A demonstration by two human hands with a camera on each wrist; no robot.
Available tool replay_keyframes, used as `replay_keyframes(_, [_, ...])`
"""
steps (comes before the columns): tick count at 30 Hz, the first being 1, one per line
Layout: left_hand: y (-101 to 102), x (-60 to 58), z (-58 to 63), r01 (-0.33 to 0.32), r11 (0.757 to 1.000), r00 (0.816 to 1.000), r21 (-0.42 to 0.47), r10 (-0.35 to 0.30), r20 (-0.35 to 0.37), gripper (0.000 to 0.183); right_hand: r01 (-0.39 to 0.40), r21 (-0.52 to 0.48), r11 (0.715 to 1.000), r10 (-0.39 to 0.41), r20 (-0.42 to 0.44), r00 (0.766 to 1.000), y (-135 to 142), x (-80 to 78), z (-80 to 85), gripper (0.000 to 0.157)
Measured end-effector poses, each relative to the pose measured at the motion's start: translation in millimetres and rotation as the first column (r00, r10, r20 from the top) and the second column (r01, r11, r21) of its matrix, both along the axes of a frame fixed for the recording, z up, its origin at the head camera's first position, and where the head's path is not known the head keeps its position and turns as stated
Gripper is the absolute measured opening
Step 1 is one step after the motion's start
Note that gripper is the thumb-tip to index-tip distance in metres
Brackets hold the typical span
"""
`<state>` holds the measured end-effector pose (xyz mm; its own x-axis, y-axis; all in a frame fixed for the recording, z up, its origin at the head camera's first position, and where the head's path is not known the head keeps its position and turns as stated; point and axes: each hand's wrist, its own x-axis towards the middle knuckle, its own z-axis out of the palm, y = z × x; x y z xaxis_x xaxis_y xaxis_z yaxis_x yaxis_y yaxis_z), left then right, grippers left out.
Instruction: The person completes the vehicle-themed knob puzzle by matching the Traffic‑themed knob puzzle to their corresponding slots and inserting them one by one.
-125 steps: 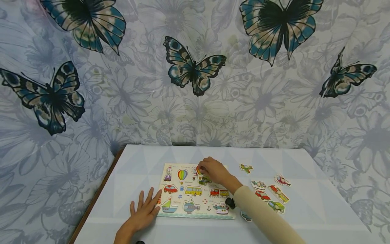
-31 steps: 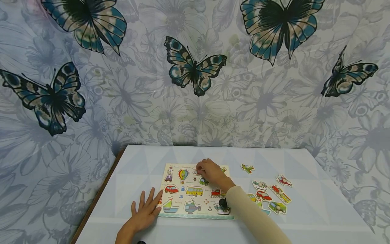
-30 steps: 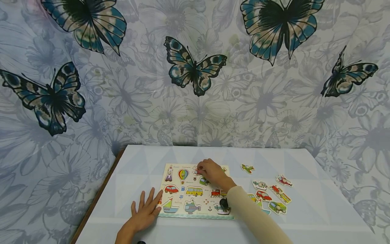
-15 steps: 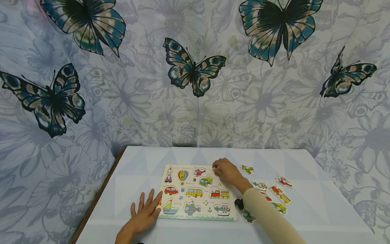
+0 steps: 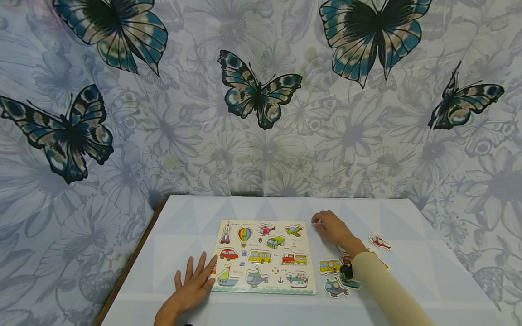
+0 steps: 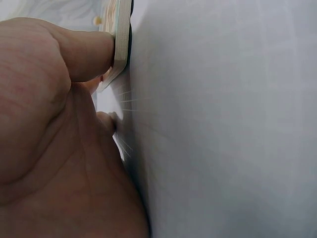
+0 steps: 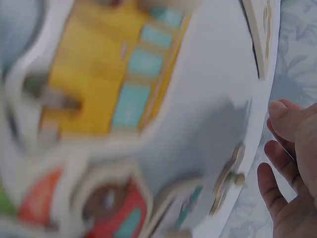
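A flat puzzle board (image 5: 242, 274) with vehicle pictures lies on the table. My left hand (image 5: 191, 283) rests at its left edge, fingers spread; in the left wrist view the thumb (image 6: 91, 52) touches the board's side. My right hand (image 5: 334, 230) is off the board's upper right corner, fingers loosely bent, nothing in its grasp. It covers the spot where a green plane piece lay. Nearer the wrist are loose puzzle pieces: a yellow bus (image 5: 329, 266), a submarine (image 5: 336, 287) and a red helicopter (image 5: 380, 242). The right wrist view shows a small knobbed piece (image 7: 229, 181) below the fingers.
The right forearm's sleeve (image 5: 387, 290) hides parts of several more loose pieces. A sailboat piece (image 5: 351, 284) lies partly under the black wrist camera (image 5: 346, 271). The white table (image 5: 195, 210) ends at a butterfly-patterned wall covering (image 5: 261, 154).
My right hand has moved right, from the helicopter picture past the plane picture and off the board, uncovering the board's top row. My left hand has stayed put.
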<state>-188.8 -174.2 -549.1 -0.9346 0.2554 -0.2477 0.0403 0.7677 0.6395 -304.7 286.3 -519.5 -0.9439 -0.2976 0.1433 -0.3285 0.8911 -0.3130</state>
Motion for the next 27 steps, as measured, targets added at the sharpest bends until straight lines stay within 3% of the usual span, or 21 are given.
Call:
replay_keyframes(13, [-5.9, -5.3, -13.6, -0.006, 1.0, 1.0, 0.015, 0.006, -0.018, 0.092, -0.079, 0.021, 0.997, 0.079, -0.014, 0.997, 40.0, -4.5, 5.2, 0.011])
replay_keyframes(27, [-4.4, -4.3, -14.3, -0.005, 1.0, 1.0, 0.028, 0.005, -0.015, 0.088, -0.118, 0.046, 0.992, 0.118, -0.006, 0.993, 55.4, -5.3, 3.9, 0.011])
